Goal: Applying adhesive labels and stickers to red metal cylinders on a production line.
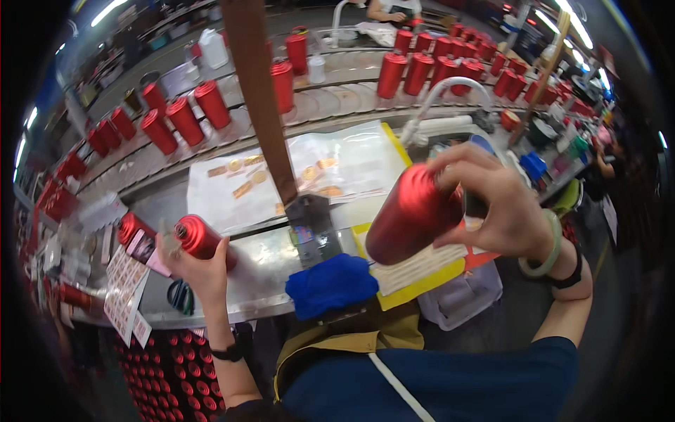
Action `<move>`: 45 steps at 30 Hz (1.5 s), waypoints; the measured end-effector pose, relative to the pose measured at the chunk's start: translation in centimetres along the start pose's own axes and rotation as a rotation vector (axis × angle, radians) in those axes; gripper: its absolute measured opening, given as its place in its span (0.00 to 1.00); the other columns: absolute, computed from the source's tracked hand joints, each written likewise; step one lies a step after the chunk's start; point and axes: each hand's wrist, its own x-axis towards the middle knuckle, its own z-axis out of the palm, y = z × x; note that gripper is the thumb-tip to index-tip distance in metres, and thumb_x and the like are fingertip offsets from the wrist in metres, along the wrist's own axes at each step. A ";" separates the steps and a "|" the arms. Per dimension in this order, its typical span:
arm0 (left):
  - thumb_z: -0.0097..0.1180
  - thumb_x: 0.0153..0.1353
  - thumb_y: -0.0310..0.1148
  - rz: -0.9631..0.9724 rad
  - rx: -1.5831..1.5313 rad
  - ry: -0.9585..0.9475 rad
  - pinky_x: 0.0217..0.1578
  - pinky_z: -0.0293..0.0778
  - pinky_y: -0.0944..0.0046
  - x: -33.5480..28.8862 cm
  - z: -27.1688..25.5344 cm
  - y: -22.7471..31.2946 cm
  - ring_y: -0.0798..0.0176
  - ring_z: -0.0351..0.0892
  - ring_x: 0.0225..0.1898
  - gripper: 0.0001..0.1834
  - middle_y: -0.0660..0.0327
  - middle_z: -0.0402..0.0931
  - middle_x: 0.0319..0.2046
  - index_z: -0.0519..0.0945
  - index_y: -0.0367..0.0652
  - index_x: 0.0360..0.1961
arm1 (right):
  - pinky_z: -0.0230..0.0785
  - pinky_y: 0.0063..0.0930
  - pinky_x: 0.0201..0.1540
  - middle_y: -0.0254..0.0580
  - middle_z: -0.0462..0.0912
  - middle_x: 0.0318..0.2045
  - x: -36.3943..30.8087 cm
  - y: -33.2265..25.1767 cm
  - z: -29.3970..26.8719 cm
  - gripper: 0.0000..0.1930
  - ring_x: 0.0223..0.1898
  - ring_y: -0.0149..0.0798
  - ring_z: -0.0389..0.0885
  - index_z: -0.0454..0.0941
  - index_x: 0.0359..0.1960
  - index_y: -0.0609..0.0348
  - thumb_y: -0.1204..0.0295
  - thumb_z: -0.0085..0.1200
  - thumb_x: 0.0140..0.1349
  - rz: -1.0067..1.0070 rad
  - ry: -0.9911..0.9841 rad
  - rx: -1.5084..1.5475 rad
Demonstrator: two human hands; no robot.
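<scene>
My right hand (503,197) grips a shiny red metal bottle (411,218) near its stepped neck. That bottle is tilted and held up over the front of the bench, its base toward the lower left. On the left, my left hand (200,274) is wrapped round a second red bottle (199,239), which leans with its top showing; part of its body is behind my fingers and thumb. Just left of it a third red bottle (133,228) stands by a phone (143,247). A crumpled blue cloth (330,285) lies between my hands at the bench edge.
A brown post (264,105) rises from the bench (260,271) in front of me. White sheets with gold stickers (337,165) lie behind it. Further back, several red bottles (186,121) stand on a curved conveyor (330,98). A sticker sheet (126,292) hangs over the left edge.
</scene>
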 end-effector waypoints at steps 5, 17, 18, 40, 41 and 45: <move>0.81 0.48 0.40 0.058 -0.864 -0.484 0.73 0.55 0.49 -1.6 -4.4 9.5 0.46 0.63 0.71 0.60 0.46 0.62 0.70 0.56 0.32 0.75 | 0.78 0.38 0.47 0.40 0.79 0.54 -2.6 -2.6 2.7 0.26 0.45 0.52 0.83 0.77 0.44 0.56 0.72 0.77 0.43 -0.092 -0.173 0.079; 0.67 0.64 0.38 -0.690 -1.558 -1.080 0.59 0.75 0.60 -5.5 -5.1 14.6 0.62 0.80 0.57 0.37 0.53 0.78 0.56 0.65 0.36 0.69 | 0.74 0.39 0.51 0.57 0.81 0.52 -2.7 1.1 13.4 0.46 0.45 0.49 0.84 0.56 0.72 0.60 0.53 0.71 0.60 0.453 -0.086 0.621; 0.65 0.66 0.38 -0.720 -1.470 -1.063 0.57 0.76 0.61 -5.9 -4.5 14.4 0.62 0.79 0.56 0.34 0.53 0.77 0.56 0.65 0.36 0.68 | 0.74 0.40 0.52 0.59 0.80 0.53 -3.6 0.9 15.3 0.47 0.46 0.50 0.84 0.53 0.75 0.60 0.52 0.68 0.63 0.524 -0.138 0.735; 0.62 0.67 0.34 -0.393 -0.919 -0.570 0.65 0.67 0.54 -6.6 0.1 12.6 0.46 0.73 0.63 0.33 0.40 0.71 0.63 0.66 0.30 0.67 | 0.72 0.23 0.37 0.40 0.84 0.38 -0.9 3.7 26.3 0.43 0.34 0.27 0.79 0.53 0.79 0.59 0.67 0.65 0.66 0.512 0.113 0.820; 0.65 0.63 0.28 -0.131 -0.711 -0.395 0.68 0.64 0.55 -6.0 -1.0 11.9 0.50 0.70 0.67 0.38 0.41 0.67 0.67 0.62 0.32 0.72 | 0.72 0.23 0.37 0.40 0.84 0.38 -0.8 3.7 26.4 0.43 0.34 0.27 0.79 0.53 0.79 0.59 0.66 0.65 0.67 0.518 0.116 0.817; 0.76 0.52 0.32 0.011 -0.338 0.026 0.69 0.59 0.44 -2.9 -1.5 6.7 0.37 0.62 0.69 0.46 0.43 0.60 0.70 0.65 0.34 0.70 | 0.71 0.23 0.38 0.40 0.84 0.38 -0.9 3.5 26.2 0.43 0.34 0.27 0.78 0.53 0.79 0.59 0.63 0.64 0.68 0.536 0.128 0.774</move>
